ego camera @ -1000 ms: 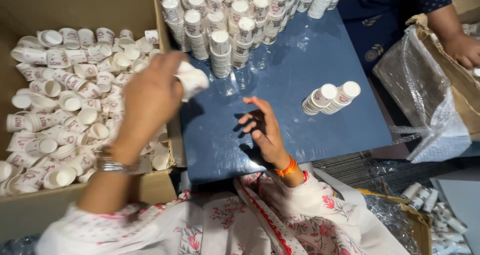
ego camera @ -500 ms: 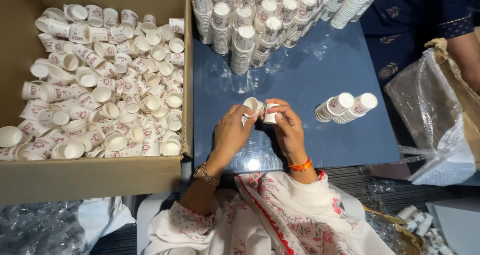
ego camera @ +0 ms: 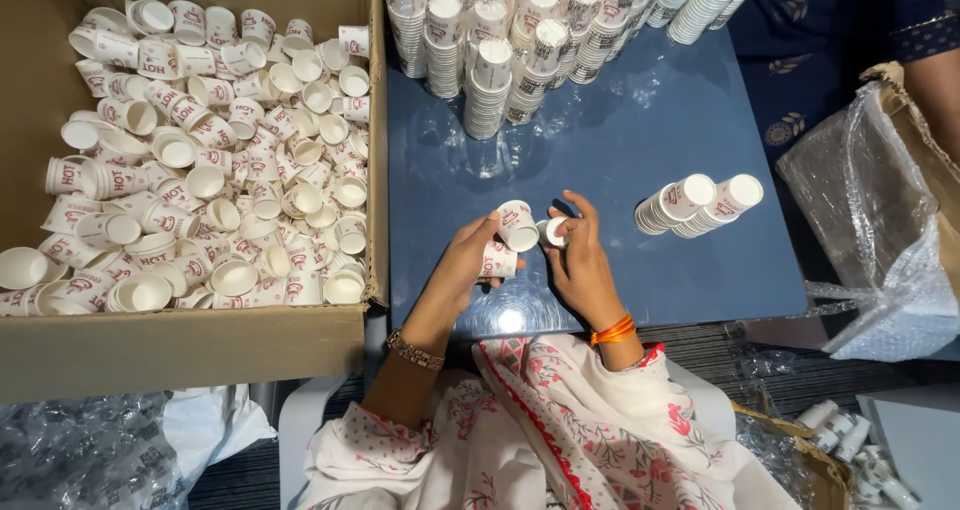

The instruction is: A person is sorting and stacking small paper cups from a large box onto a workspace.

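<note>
Since the earlier frame, both hands have stayed at the near middle of the tabletop [ego camera: 640, 150], with the cups now drawn slightly apart between them.

At far left, the cardboard box [ego camera: 190, 345] holds a loose heap of small white paper cups [ego camera: 210, 170] with red print, lying at all angles. Clear plastic wrap [ego camera: 90, 450] lies on the floor below it.

The left hand [ego camera: 462, 268] has its fingers curled closed around two paper cups: one lying low against the palm, open end toward the right, and an upper cup [ego camera: 517, 225] tilted with its mouth showing. The right hand [ego camera: 580, 260] pinches a third cup [ego camera: 553, 232] lightly between thumb and fingertips, just beside the upper cup; its other fingers are loosely spread.

Beyond the hands, upright stacks of nested cups [ego camera: 500, 60] crowd the far edge. To the right, two short stacks [ego camera: 700, 202] lie on their sides, well apart from the hands. A plastic-lined box [ego camera: 880, 220] stands at far right, with another person's arm [ego camera: 940, 90] above it.

Risks, as judged: thin paper walls could crush or crease under a tight pinch; a cup entering skewed could jam or buckle the rim; the left hand, holding two at once, could drop one; the lying stacks could roll on the smooth surface if nudged.
</note>
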